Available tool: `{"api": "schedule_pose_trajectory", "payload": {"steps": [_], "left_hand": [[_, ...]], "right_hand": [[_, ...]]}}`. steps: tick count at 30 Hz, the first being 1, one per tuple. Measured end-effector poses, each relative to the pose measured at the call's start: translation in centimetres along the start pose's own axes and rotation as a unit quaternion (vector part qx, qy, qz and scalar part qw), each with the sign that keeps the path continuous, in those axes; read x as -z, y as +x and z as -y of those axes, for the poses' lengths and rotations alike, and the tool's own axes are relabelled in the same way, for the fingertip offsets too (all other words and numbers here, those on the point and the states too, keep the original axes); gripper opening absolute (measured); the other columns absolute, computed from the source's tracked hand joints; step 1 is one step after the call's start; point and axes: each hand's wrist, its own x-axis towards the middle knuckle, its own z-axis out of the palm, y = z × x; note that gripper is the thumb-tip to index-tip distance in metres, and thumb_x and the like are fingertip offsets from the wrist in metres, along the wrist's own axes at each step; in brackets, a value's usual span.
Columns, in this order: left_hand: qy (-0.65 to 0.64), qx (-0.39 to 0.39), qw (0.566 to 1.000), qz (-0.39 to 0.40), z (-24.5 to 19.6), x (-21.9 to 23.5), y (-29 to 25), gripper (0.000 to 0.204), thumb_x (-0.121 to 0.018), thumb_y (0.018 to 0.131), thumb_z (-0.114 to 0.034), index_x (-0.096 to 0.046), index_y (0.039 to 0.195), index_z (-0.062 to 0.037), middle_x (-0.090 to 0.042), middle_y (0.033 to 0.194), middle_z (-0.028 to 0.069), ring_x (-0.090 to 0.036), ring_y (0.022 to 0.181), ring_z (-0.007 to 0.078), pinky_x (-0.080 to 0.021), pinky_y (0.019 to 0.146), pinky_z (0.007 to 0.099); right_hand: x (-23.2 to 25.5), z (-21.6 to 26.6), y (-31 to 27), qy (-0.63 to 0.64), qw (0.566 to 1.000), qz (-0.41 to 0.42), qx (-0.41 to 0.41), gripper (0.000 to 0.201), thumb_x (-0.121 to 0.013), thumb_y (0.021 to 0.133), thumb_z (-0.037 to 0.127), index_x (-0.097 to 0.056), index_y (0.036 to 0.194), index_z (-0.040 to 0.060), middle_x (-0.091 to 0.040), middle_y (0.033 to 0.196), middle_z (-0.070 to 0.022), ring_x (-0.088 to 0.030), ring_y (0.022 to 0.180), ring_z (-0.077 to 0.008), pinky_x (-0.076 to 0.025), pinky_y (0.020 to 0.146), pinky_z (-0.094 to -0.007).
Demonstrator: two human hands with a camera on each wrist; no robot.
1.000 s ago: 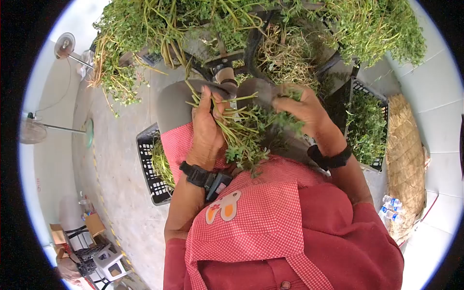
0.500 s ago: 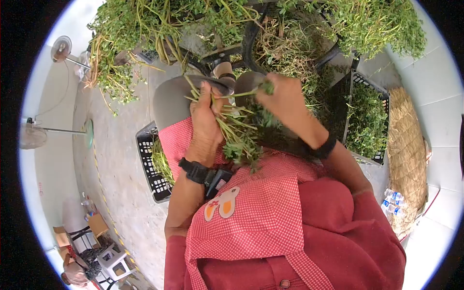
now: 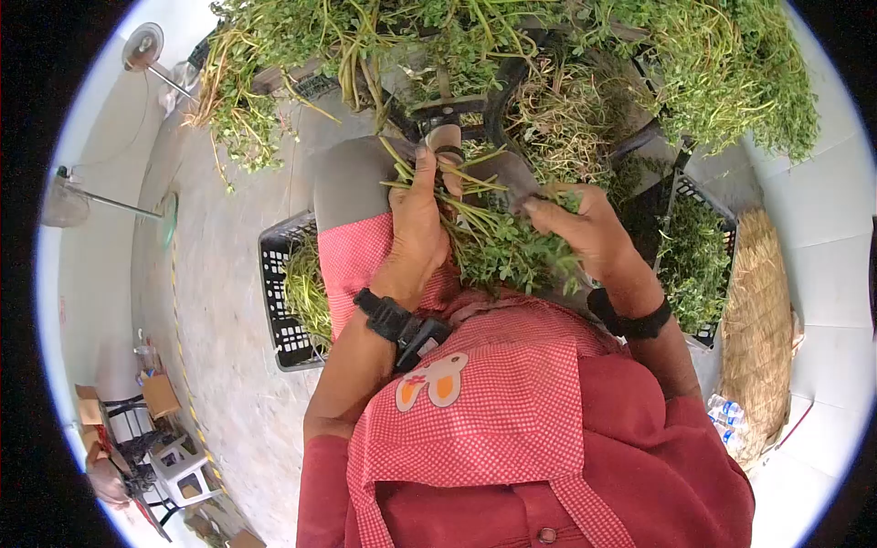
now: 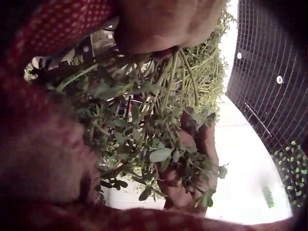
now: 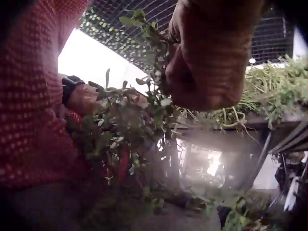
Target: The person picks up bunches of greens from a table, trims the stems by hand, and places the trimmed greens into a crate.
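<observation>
Stems of a bunch of leafy greens point(image 3: 507, 254) are gripped in my left hand point(image 3: 417, 224), its thumb lying along them. Cut-looking stem ends stick out past the thumb, and the leaves spread to the right over the lap. Across from it, my right hand point(image 3: 594, 233) pinches a leafy sprig at the bunch's right side. Up close in the right wrist view, the curled right hand point(image 5: 209, 62) has a sprig point(image 5: 155, 45) beside its thumb. Leaves partly cover the right hand point(image 4: 185, 185) in the left wrist view.
A heap of greens point(image 3: 731, 73) covers the table ahead. Beneath it lies a pile of stems point(image 3: 566, 123). Black crates stand left point(image 3: 274, 315) and right point(image 3: 731, 219) of the legs. A rolled straw mat point(image 3: 758, 338) and water bottles point(image 3: 726, 416) are at far right.
My right hand went in towards the left hand's stems, then drew back to the right with greens in its fingers. The left hand keeps its grip on the bunch. The head view has shifted slightly.
</observation>
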Motion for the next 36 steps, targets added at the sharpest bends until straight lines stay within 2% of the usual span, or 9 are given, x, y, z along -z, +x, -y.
{"api": "schedule_pose_trajectory", "payload": {"steps": [5,6,7,10,12,15,17,20,36], "left_hand": [[0.004,-0.002,1.000,-0.022,0.0,-0.2,0.0,0.030,-0.053,0.093,-0.032,-0.059,0.084,-0.0044,-0.055,0.064,0.0016,-0.048,0.061,0.0113,-0.039,0.058,0.0241],[0.015,0.007,1.000,-0.020,0.1,-0.1,0.0,0.030,-0.053,0.093,-0.032,-0.059,0.083,-0.0045,-0.055,0.063,0.0015,-0.049,0.061,0.0112,-0.039,0.058,0.0242],[0.013,0.006,1.000,-0.021,0.3,-0.1,0.1,0.030,-0.053,0.093,-0.032,-0.059,0.083,-0.0045,-0.055,0.063,0.0015,-0.049,0.061,0.0112,-0.039,0.058,0.0242],[0.020,-0.017,1.000,-0.013,0.4,0.0,-0.1,0.030,-0.054,0.092,-0.032,-0.059,0.081,-0.0048,-0.054,0.061,0.0015,-0.048,0.059,0.0107,-0.039,0.056,0.0245],[0.051,-0.008,0.998,-0.020,0.1,-0.1,-0.2,0.030,-0.054,0.092,-0.031,-0.059,0.078,-0.0053,-0.055,0.061,0.0020,-0.047,0.055,0.0102,-0.038,0.053,0.0243],[0.022,-0.022,1.000,-0.003,0.6,0.5,0.2,0.031,-0.054,0.092,-0.031,-0.059,0.076,-0.0050,-0.056,0.062,0.0026,-0.045,0.051,0.0100,-0.036,0.050,0.0238],[0.021,-0.018,0.999,-0.027,0.5,0.4,0.3,0.031,-0.053,0.093,-0.031,-0.059,0.076,-0.0049,-0.055,0.061,0.0026,-0.044,0.050,0.0098,-0.035,0.049,0.0229],[0.047,0.030,0.998,-0.037,0.2,0.2,0.3,0.032,-0.052,0.093,-0.032,-0.059,0.078,-0.0044,-0.054,0.061,0.0023,-0.044,0.053,0.0103,-0.035,0.051,0.0231],[-0.006,0.013,0.998,-0.055,0.7,-0.3,0.2,0.033,-0.050,0.094,-0.033,-0.057,0.076,-0.0062,-0.054,0.062,0.0018,-0.047,0.058,0.0103,-0.039,0.054,0.0234]], "right_hand": [[-2.5,0.3,1.0,-0.356,0.917,-0.025,0.178,0.032,-0.068,0.075,0.031,-0.066,0.084,0.0003,-0.057,0.061,-0.0198,-0.060,0.056,-0.0301,-0.048,0.057,-0.0356],[-2.6,-0.2,1.2,-0.377,0.912,-0.028,0.160,0.026,-0.071,0.073,0.020,-0.063,0.081,-0.0030,-0.058,0.064,-0.0165,-0.054,0.055,-0.0117,-0.045,0.056,-0.0278],[-2.7,-0.4,1.3,-0.378,0.912,-0.026,0.160,0.026,-0.071,0.073,0.020,-0.063,0.081,-0.0030,-0.058,0.064,-0.0165,-0.054,0.055,-0.0117,-0.045,0.056,-0.0278],[-3.0,-1.1,1.6,-0.374,0.915,-0.030,0.148,0.024,-0.069,0.072,0.018,-0.063,0.082,-0.0029,-0.059,0.066,-0.0170,-0.055,0.054,-0.0155,-0.045,0.055,-0.0308],[-3.3,-1.7,2.2,-0.421,0.871,-0.114,0.226,0.027,-0.065,0.070,0.023,-0.062,0.081,-0.0016,-0.059,0.067,-0.0215,-0.060,0.064,-0.0365,-0.049,0.060,-0.0413],[-1.5,-1.8,3.1,-0.439,0.853,-0.207,0.194,0.028,-0.065,0.070,0.023,-0.060,0.080,-0.0028,-0.059,0.070,-0.0230,-0.059,0.065,-0.0377,-0.049,0.060,-0.0411],[0.3,-0.5,2.4,-0.435,0.862,-0.213,0.151,0.023,-0.064,0.074,0.019,-0.062,0.082,-0.0018,-0.064,0.073,-0.0172,-0.062,0.061,-0.0291,-0.049,0.059,-0.0356],[1.1,0.9,0.4,0.002,0.997,-0.051,0.064,0.012,-0.058,0.082,0.010,-0.064,0.087,0.0011,-0.064,0.076,0.0008,-0.055,0.066,-0.0065,-0.046,0.060,-0.0240],[-4.3,-2.2,0.4,-0.291,0.945,-0.064,0.138,0.036,-0.075,0.068,0.032,-0.067,0.089,0.0040,-0.064,0.076,-0.0158,-0.062,0.067,-0.0274,-0.049,0.064,-0.0340]]}}
